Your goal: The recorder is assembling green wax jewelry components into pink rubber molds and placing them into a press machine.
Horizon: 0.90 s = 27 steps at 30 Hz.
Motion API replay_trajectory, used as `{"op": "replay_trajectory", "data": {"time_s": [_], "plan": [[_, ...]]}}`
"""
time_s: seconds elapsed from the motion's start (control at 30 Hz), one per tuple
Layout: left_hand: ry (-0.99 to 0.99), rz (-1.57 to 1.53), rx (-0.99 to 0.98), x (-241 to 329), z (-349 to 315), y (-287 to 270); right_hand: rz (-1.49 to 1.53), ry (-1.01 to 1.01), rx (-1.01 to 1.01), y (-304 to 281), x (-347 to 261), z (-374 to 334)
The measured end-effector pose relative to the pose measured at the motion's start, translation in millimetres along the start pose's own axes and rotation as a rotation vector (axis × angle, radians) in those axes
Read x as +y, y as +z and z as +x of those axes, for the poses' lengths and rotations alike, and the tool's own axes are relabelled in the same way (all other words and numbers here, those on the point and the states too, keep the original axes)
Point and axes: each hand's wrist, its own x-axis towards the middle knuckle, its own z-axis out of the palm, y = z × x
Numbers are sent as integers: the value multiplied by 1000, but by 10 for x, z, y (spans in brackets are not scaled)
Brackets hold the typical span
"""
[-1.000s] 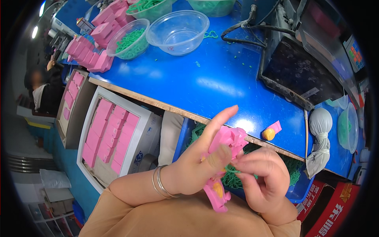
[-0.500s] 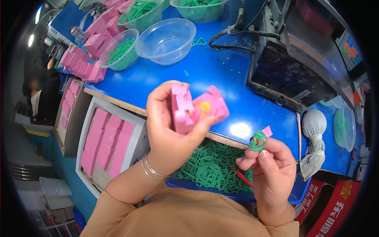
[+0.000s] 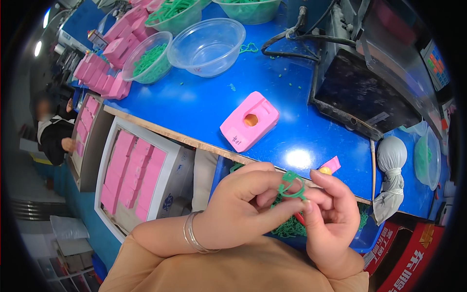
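Note:
Both my hands meet low in the middle, their fingertips pinching a small looped green plastic piece (image 3: 292, 185). My left hand (image 3: 245, 202) grips it from the left, and my right hand (image 3: 333, 216) from the right, with its index finger raised. Beyond them a pink block (image 3: 250, 117) with a round hole and yellow-orange inside lies on the blue tabletop (image 3: 194, 104). A small pink piece (image 3: 332, 163) with a yellow knob sits near the table edge, just past my right fingers. Under my hands, a heap of green plastic pieces (image 3: 287, 228) is partly hidden.
The heap lies in a blue tray (image 3: 366, 243), with something red among it. Clear bowls (image 3: 206, 68) stand at the back, several holding green pieces. Pink blocks (image 3: 124, 165) fill a box at left. A dark machine (image 3: 369, 87) and tied grey bag (image 3: 392, 155) are right. Another person (image 3: 54, 129) sits far left.
The pink block has gone from my left hand to the tabletop. My left hand has come down and right to the green piece, which my right hand was holding before.

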Motion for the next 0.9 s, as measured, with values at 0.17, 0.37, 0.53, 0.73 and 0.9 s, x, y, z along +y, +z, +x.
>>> {"op": "replay_trajectory", "data": {"time_s": [0.17, 0.37, 0.53, 0.73, 0.9], "plan": [[-96, -216, -2, 10, -35, 7, -201, -111, 46, 56, 12, -7], [-185, -419, 13, -6, -100, 34, -209, 39, -55, -3, 61, -29], [-120, -338, 28, -37, -125, 45, -96, 184, -13, 74, -25, -26], [259, 192, 63, -32, -108, 3, 287, 435, -117, 24, 36, -17], [476, 247, 25, -11, -95, -20, 507, 694, -113, 106, 150, -34]]}}
